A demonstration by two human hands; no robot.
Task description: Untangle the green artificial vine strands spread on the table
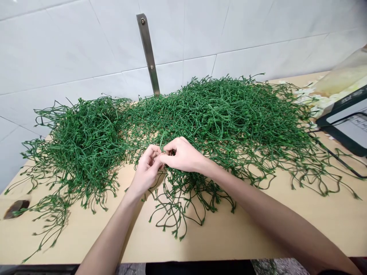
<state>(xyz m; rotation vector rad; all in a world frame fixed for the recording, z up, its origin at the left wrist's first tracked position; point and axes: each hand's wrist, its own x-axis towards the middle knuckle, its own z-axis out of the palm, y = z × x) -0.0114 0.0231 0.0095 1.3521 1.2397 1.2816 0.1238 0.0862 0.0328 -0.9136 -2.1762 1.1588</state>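
My left hand (149, 164) and my right hand (183, 154) meet over the middle of the table, fingertips pinched together. Between them is a green artificial stem (162, 142), its upper end poking up past my fingers. Its lower part is hidden by my hands. Beyond my hands spreads a large tangled heap of green artificial stems (223, 110), thin and curly with small forked tips. A second, rounder pile of stems (86, 145) lies to the left. Under my right wrist a looser bunch of stems (183, 206) fans out towards me.
A wooden tabletop (229, 236) carries everything, with a dark hole (17, 209) at its left. A metal bracket (149, 53) is fixed to the tiled wall (86, 42). At the right are white petals (308, 93), a black-edged device (346, 118) and a black cable (338, 158).
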